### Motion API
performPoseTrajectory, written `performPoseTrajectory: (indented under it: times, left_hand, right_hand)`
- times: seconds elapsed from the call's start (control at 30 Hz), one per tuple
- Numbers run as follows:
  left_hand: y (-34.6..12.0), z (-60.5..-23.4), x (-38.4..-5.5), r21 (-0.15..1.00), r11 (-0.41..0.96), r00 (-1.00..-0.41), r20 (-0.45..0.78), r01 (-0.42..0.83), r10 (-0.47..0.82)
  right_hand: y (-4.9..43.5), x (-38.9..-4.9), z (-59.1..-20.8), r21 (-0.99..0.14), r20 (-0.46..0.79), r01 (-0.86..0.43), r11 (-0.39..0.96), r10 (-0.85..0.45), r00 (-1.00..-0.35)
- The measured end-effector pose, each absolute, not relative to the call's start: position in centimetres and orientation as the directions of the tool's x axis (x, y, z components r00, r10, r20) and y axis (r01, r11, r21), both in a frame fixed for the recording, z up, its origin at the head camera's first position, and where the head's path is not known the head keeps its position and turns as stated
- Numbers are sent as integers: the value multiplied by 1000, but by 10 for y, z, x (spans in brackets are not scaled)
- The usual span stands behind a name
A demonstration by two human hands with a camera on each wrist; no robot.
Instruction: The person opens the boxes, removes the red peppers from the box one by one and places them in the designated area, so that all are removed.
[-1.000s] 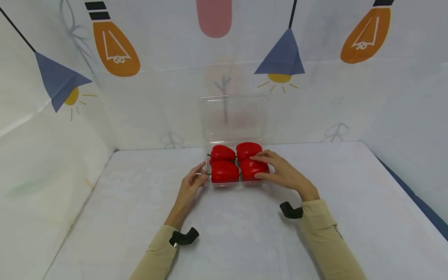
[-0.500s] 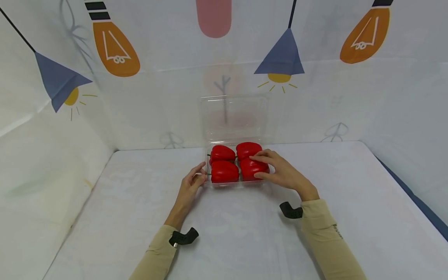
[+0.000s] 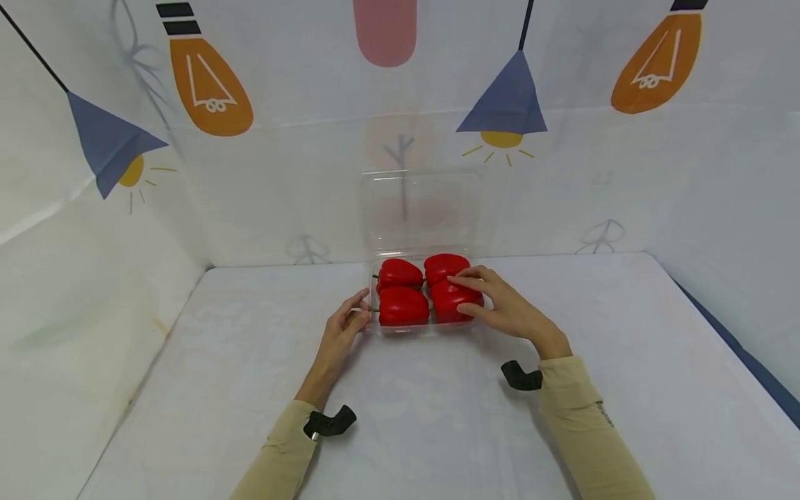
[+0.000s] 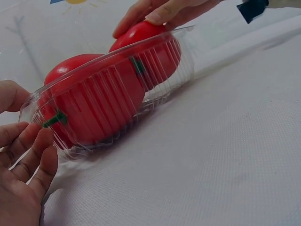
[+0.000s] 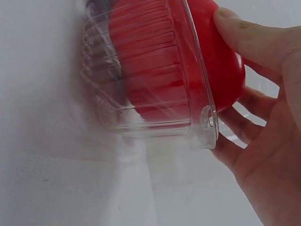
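Observation:
A clear plastic clamshell box (image 3: 401, 329) lies on the table with several red bell peppers in it, in two rows. My right hand (image 3: 507, 305) holds the front right bell pepper (image 3: 448, 300), thumb on the near side and fingers over the far side. In the right wrist view that bell pepper (image 5: 221, 70) bulges above the box's rim (image 5: 202, 66). At the box's left end, my left hand (image 3: 340, 330) touches the wall with relaxed fingers. Near those fingers (image 4: 35, 153) is the green stem (image 4: 55, 118) of the front left bell pepper (image 4: 96, 103).
The box's transparent lid (image 3: 420, 208) stands raised behind, near the back curtain (image 3: 287, 180) printed with lamps and bulbs. A white cloth covers the table (image 3: 412, 417). Dark curved pieces (image 3: 330, 421) sit at both wrists.

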State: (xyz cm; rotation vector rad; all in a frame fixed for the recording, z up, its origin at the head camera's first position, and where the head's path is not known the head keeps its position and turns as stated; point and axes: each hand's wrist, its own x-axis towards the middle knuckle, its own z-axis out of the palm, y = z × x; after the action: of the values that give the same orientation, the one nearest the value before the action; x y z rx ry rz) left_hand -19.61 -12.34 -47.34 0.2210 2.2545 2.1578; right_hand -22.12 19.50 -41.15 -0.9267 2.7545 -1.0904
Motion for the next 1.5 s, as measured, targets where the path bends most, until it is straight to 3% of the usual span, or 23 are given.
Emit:
performPoseTrajectory:
  times: [0.83, 1.23, 1.5]
  left_hand:
    - [-122, -474, -202, 989, 35, -984, 139, 144, 110]
    - [-123, -471, -197, 997, 31, -991, 68, 72, 115]
    - [-120, -448, -184, 997, 36, -991, 59, 64, 123]
  right_hand:
    - [200, -223, -409, -666, 226, -515, 540, -512, -829]
    - [202, -221, -404, -689, 225, -500, 525, -501, -836]
    - [204, -223, -404, -738, 253, -489, 465, -481, -839]
